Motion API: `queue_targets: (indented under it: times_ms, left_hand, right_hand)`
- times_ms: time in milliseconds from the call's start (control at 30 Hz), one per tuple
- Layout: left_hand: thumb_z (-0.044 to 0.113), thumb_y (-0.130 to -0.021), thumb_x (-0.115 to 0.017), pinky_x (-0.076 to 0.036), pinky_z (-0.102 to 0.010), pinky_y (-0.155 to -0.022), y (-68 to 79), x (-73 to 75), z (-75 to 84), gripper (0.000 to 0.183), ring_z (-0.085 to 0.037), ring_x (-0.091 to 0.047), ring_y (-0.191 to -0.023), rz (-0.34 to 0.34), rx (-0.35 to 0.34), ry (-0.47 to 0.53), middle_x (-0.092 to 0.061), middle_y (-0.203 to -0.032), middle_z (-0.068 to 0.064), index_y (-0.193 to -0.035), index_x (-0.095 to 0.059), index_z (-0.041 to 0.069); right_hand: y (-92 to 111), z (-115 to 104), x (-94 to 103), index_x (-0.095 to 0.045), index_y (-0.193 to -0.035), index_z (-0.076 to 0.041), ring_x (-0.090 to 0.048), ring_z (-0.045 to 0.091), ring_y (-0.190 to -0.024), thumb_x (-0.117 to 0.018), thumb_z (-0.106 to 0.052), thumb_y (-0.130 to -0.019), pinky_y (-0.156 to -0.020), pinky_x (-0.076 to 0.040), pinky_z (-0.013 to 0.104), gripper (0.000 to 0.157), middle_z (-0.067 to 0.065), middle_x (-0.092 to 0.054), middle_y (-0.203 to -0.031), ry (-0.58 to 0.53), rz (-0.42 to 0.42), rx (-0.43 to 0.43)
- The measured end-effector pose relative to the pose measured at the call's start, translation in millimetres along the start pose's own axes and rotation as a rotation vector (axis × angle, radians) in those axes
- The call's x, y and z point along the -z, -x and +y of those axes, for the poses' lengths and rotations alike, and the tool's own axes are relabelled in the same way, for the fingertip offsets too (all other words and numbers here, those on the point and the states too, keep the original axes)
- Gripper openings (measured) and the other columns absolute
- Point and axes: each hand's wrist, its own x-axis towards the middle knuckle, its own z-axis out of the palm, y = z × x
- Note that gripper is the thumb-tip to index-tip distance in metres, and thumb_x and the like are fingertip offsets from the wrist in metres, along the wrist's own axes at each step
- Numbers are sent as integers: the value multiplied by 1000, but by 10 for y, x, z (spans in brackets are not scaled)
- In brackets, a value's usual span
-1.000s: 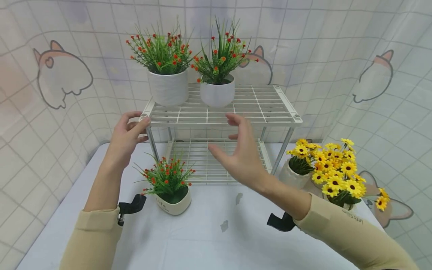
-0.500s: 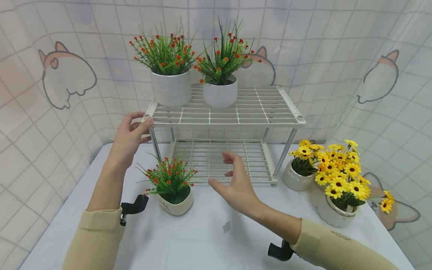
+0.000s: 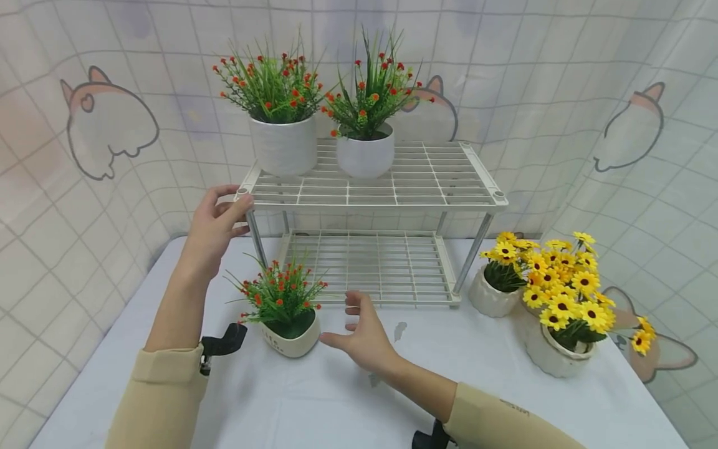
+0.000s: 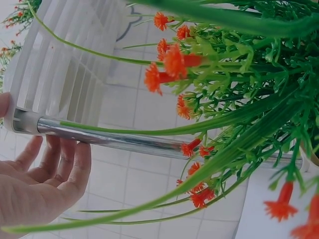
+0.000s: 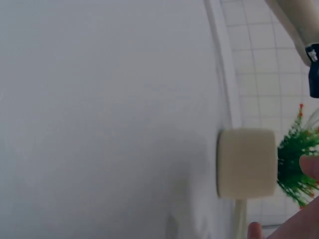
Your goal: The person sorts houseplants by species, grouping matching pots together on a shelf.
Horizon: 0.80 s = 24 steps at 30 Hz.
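Observation:
My left hand (image 3: pixel 210 227) grips the front left corner of a white two-tier wire rack (image 3: pixel 437 193). In the left wrist view its thumb lies at the shelf corner, with the fingers by the metal post (image 4: pixel 114 139). My right hand (image 3: pixel 364 337) is held just right of a cream flowerpot (image 3: pixel 294 340) with red-orange flowers, its thumb close to the rim and its fingers loosely bent, holding nothing. That pot stands on the table before the rack's left post. The right wrist view shows the pot (image 5: pixel 247 163) from the side, with part of the hand at the lower right.
On the top shelf stand a larger white pot (image 3: pixel 283 146) and a smaller white pot (image 3: pixel 366 154), both with red flowers. Right of the rack, pots of yellow flowers (image 3: pixel 561 305) stand on the white table (image 3: pixel 314 405). A patterned tile-print curtain (image 3: pixel 533 112) hangs behind.
My right hand has come down from the top shelf's front edge and moved left, beside the cream flowerpot. My left hand has stayed on the rack corner.

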Motion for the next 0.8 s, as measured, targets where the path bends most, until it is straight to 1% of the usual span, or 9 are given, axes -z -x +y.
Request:
queue_targets:
  times_ms: [200, 333, 533, 633, 800]
  left_hand:
    - [46, -105, -57, -49, -47, -103, 1, 8, -23, 66, -24, -56, -118, 2, 7, 3, -52, -139, -20, -155, -35, 10]
    - [46, -104, -58, -48, -46, -103, -10, 6, -31, 66, -24, -56, -118, 3, 7, 11, -52, -138, -19, -155, -35, 10]
    - [45, -104, -58, -49, -44, -101, -21, 8, -36, 65, -28, -55, -120, 5, 4, 33, -54, -134, -13, -155, -36, 10]
    - [45, -104, -58, -48, -45, -103, -15, 3, -26, 65, -26, -56, -119, 6, 1, 29, -54, -135, -13, -154, -36, 10]
    - [45, -105, -58, -47, -48, -105, -8, -8, -15, 64, -22, -56, -116, 8, 0, 24, -53, -138, -16, -154, -36, 10]
  right_hand:
    - [-44, 142, -292, -31, -149, 4, -42, 41, -134, -89, -12, -81, -107, -44, 54, 91, 23, -40, -148, -29, 20, -12]
    - [-100, 208, -435, -32, -148, 4, -40, 39, -134, -90, -14, -79, -108, -43, 53, 93, 22, -38, -149, -22, 36, -7]
    - [-163, 250, -604, -31, -149, 2, -37, 38, -136, -93, -18, -76, -109, -42, 53, 98, 18, -37, -150, -36, 61, -5]
    - [-188, 253, -678, -33, -148, 1, -38, 36, -135, -94, -18, -73, -110, -41, 51, 99, 15, -39, -147, -39, 78, 5]
    - [-207, 265, -790, -32, -148, -1, -41, 32, -131, -96, -22, -71, -108, -41, 48, 102, 15, -40, -144, 6, 117, 19]
